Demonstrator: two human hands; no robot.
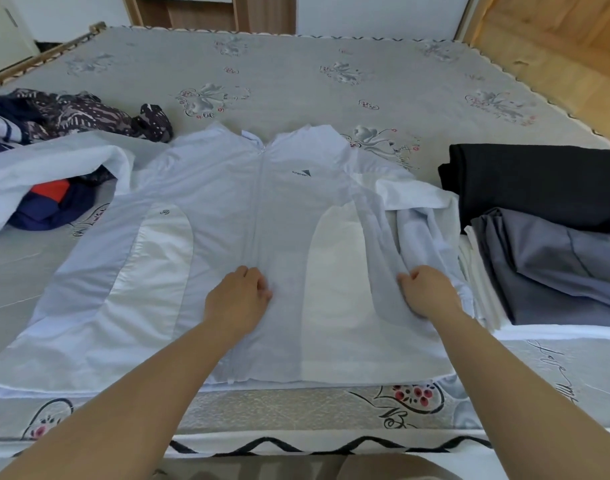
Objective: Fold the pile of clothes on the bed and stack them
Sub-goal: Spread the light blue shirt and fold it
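Observation:
A pale blue and white zip jacket (282, 209) lies spread front-up on the bed (296, 74), collar away from me. My left hand (239, 296) rests on its lower middle by the zip, fingers curled onto the fabric. My right hand (426, 292) grips the bunched right sleeve at the jacket's right edge. A stack of folded clothes (545, 244), black and grey on top, sits to the right. The unfolded pile (54, 147) lies at the left, with dark patterned, striped, white and navy-orange garments.
The mattress has a grey floral cover, with bare surface beyond the jacket. Wooden bed frame (556, 46) rises at the right and wardrobe panels stand at the far end. The near mattress edge (296, 445) runs just under my forearms.

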